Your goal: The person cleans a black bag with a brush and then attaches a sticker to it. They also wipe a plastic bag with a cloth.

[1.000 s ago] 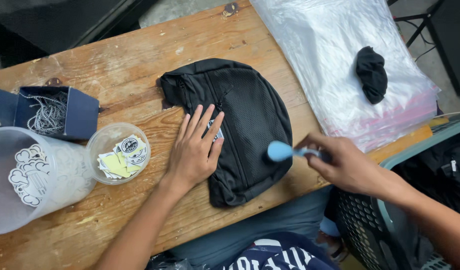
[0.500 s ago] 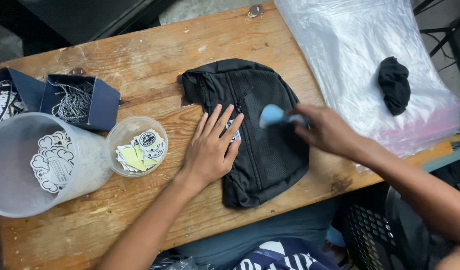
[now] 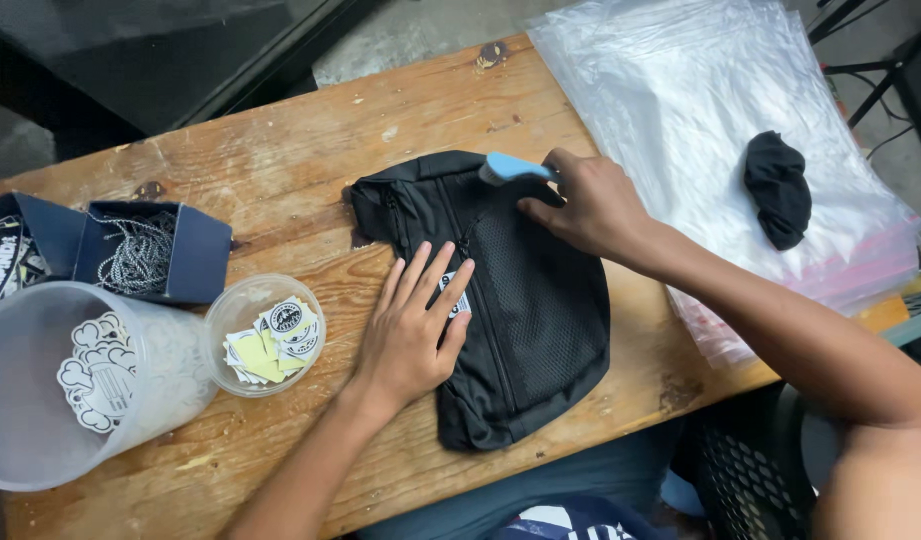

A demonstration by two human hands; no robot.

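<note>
While the left hand [image 3: 412,335] lies flat with fingers spread on the lower left part of the black bag [image 3: 500,300], the right hand [image 3: 585,205] is closed around the handle of a light blue brush [image 3: 510,168], whose head sits on the bag's upper edge near the centre of the frame. That bag, with a mesh front panel and zip lines, rests flat on the worn wooden table [image 3: 300,150], a little right of the middle. At the upper right a stack of clear plastic bags [image 3: 670,90] covers the table's end, with a bunched black cloth [image 3: 778,190] lying on top of it. Left of the flat hand stands a small clear round tub [image 3: 265,335] holding stickers, touching a larger translucent container [image 3: 70,385] at the lower left. Above these sits an open dark blue box [image 3: 145,250] filled with metal bead chain
</note>
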